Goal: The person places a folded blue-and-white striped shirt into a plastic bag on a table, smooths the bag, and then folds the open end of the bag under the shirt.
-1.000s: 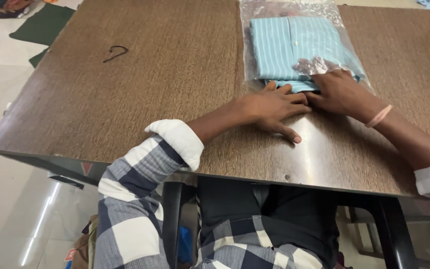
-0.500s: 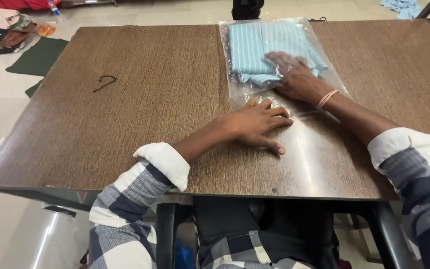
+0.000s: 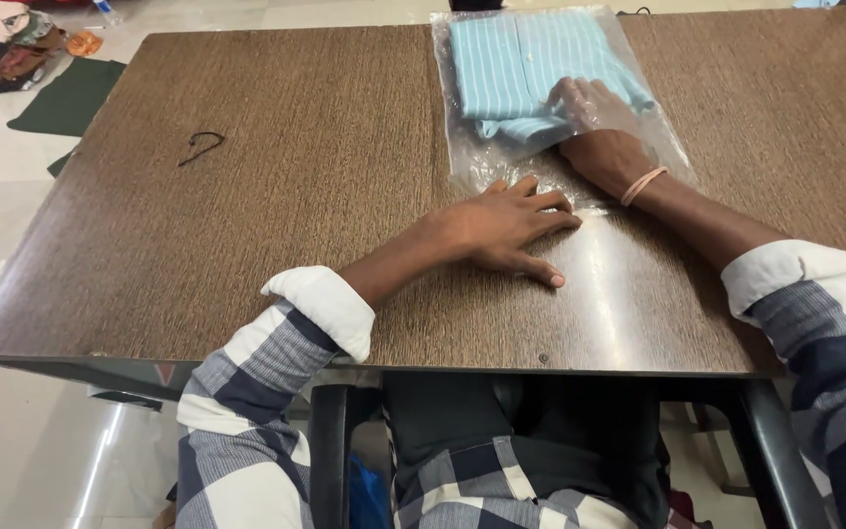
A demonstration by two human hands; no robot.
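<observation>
A striped cotton-like cloth shirt (image 3: 531, 69) is enclosed in a glossy clear plastic bag (image 3: 472, 147); the wood-grain laminate table (image 3: 247, 216) is seen semi-glossy.

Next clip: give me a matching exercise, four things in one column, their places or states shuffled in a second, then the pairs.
1. left hand
2. right hand
3. shirt
4. black squiggle

a. folded inside the clear bag
b. flat on the table, at the bag's near edge
c. reaching into the bag, on the shirt
d. alone on the table's left part

Pairs: 1-b, 2-c, 3-a, 4-d
</observation>
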